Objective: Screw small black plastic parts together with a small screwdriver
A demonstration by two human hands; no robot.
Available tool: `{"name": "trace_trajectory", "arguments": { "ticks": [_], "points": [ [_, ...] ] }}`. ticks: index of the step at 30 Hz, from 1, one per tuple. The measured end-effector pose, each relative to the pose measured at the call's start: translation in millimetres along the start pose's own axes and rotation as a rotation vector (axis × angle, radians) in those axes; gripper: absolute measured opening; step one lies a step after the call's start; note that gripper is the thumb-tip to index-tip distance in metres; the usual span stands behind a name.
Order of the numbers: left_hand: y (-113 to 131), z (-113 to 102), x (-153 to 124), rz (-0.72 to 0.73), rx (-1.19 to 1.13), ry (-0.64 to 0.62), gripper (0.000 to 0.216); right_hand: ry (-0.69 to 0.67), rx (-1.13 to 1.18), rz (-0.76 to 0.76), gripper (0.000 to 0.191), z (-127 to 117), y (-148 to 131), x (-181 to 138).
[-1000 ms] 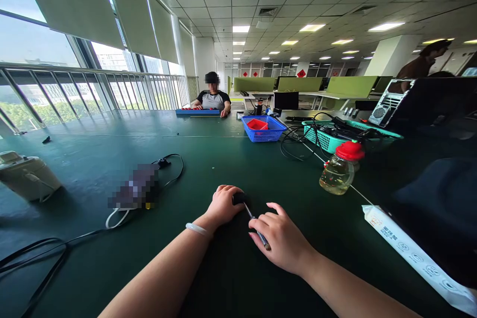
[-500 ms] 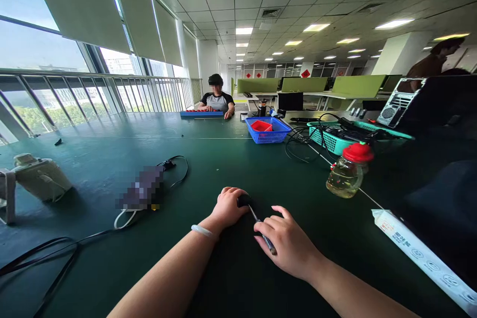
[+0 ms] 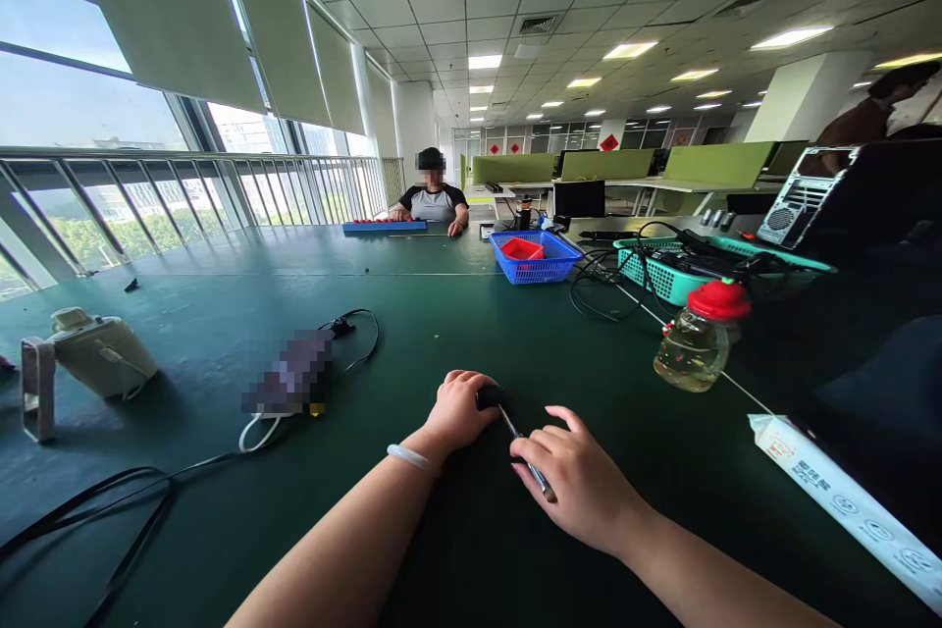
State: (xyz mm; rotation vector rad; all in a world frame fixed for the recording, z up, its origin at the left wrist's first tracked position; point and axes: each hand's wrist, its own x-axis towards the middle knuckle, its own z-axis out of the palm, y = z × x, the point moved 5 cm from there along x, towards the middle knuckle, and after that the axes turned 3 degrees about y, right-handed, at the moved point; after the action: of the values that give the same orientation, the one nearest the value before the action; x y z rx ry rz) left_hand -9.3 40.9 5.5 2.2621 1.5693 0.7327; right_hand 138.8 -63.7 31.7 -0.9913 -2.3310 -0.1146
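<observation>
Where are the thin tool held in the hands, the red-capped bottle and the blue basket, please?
thin tool (image 3: 513, 428): head view, on its bare metal shaft.
red-capped bottle (image 3: 688, 355): head view, on its clear body.
blue basket (image 3: 534, 272): head view, on its front wall.

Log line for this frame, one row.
left hand: holds small black part | right hand: grips thin tool | surface: green table

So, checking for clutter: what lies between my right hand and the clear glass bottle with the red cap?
Only bare dark green tabletop, shown in the head view.
</observation>
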Motion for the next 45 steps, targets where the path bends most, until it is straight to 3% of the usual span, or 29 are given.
{"name": "trace_trajectory", "arguments": {
  "ticks": [18, 45],
  "points": [
    [-0.9, 0.6, 0.6, 0.015, 0.015, 0.022, 0.037, 0.067, -0.018, -0.030, 0.015, -4.2, -1.6, 1.1],
    [0.7, 0.0, -0.4, 0.007, 0.014, 0.002, 0.038, 0.033, -0.047, -0.020, 0.015, -4.4, -1.2, 0.6]
  ]
}}
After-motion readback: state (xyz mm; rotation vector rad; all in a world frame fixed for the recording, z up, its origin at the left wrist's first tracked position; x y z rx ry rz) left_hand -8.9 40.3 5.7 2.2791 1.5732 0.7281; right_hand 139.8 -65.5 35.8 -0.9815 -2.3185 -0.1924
